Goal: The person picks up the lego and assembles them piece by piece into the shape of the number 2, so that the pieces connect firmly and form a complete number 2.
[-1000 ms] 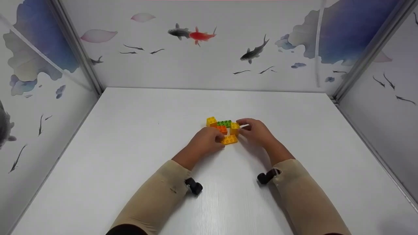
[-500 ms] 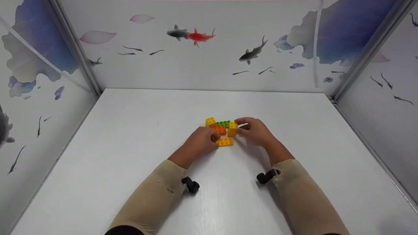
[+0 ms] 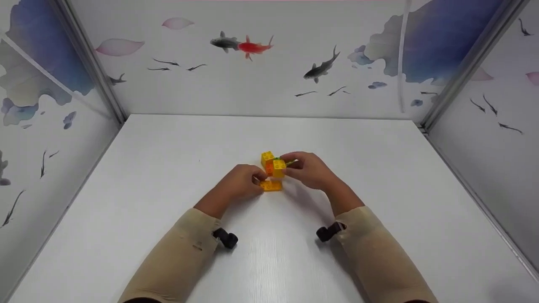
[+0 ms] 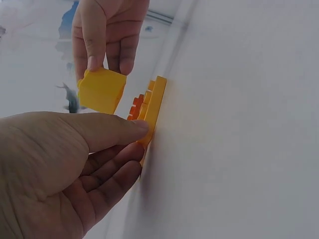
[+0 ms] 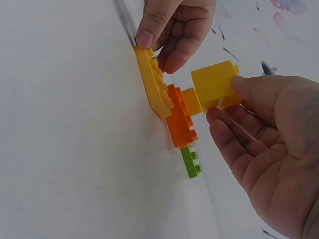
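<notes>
In the head view, my left hand [image 3: 240, 184] pinches one end of a flat yellow-orange toy brick [image 3: 272, 185], studs up, low at the table top. My right hand [image 3: 310, 171] grips a blocky yellow brick [image 5: 214, 84] between thumb and fingers, held over the flat one with a gap between them. Behind lie an orange brick [image 5: 178, 123] and a green brick [image 5: 189, 162], mostly hidden in the head view. Another yellow block [image 3: 267, 158] stands at the back left of this cluster. Whether these rear bricks are joined, I cannot tell.
The bricks are near the middle of a white table [image 3: 189, 139]. White panels [image 3: 252, 92] painted with fish and petals enclose its back and sides. Black wrist cameras [image 3: 226, 238] sit at both sleeve cuffs.
Both hands have shifted left, bringing the flat brick and the blocky yellow brick along. The blocky brick now covers much of the orange and green bricks in the head view.
</notes>
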A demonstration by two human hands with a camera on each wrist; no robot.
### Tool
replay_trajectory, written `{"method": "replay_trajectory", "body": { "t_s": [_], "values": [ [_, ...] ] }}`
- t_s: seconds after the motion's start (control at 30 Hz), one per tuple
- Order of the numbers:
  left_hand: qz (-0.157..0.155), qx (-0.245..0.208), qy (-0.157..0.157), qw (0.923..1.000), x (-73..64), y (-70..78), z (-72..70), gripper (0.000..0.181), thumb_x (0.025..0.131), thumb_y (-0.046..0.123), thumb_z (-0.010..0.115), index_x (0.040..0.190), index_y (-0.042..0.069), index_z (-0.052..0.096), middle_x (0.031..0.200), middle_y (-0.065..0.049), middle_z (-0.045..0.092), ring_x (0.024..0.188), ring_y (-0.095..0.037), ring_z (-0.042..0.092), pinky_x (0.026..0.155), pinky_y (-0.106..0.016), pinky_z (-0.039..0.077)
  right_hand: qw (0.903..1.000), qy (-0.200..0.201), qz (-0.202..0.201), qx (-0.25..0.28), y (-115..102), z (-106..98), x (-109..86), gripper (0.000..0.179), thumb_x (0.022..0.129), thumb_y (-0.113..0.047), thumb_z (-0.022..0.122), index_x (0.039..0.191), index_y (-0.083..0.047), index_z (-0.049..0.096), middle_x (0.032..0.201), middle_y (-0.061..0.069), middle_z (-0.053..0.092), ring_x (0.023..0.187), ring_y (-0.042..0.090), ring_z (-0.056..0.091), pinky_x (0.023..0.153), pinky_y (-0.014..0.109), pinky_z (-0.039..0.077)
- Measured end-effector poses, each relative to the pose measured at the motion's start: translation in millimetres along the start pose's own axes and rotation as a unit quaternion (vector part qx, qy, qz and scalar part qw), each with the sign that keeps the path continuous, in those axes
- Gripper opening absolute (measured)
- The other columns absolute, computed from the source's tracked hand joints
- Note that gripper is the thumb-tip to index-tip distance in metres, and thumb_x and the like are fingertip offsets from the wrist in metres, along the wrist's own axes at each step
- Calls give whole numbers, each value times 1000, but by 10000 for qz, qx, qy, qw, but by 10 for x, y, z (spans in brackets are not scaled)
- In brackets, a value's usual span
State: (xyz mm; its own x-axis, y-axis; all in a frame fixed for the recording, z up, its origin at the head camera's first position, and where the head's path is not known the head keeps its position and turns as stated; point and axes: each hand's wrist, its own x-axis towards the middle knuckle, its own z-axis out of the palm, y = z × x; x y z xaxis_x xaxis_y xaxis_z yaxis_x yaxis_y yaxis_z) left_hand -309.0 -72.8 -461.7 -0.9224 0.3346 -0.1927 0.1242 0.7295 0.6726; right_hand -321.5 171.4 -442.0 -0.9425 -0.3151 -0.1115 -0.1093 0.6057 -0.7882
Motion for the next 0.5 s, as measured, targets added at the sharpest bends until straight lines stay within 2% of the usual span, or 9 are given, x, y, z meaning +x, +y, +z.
{"method": "replay_trajectory", "body": {
  "t_s": [0.23, 0.5],
  "values": [
    [-49, -74, -113, 9999, -38, -124, -88, 46, 89, 12, 85, 132, 17, 71, 126, 2, 72, 112, -20, 66, 109, -40, 58, 9994, -223, -269, 4, -182, 188, 20, 35, 102, -25, 75, 137, -27, 72, 138, -1, 69, 119, 22, 70, 105, 39, 60],
    [103, -120, -191, 9997, -13, -177, -104, 49, 90, 13, 84, 136, 15, 69, 126, 1, 72, 110, -21, 65, 109, -40, 58, 9982, -288, -527, 23, -167, 263, 20, 36, 101, -23, 76, 136, -25, 73, 135, 0, 70, 116, 21, 71, 101, 36, 62]
  ]
}}
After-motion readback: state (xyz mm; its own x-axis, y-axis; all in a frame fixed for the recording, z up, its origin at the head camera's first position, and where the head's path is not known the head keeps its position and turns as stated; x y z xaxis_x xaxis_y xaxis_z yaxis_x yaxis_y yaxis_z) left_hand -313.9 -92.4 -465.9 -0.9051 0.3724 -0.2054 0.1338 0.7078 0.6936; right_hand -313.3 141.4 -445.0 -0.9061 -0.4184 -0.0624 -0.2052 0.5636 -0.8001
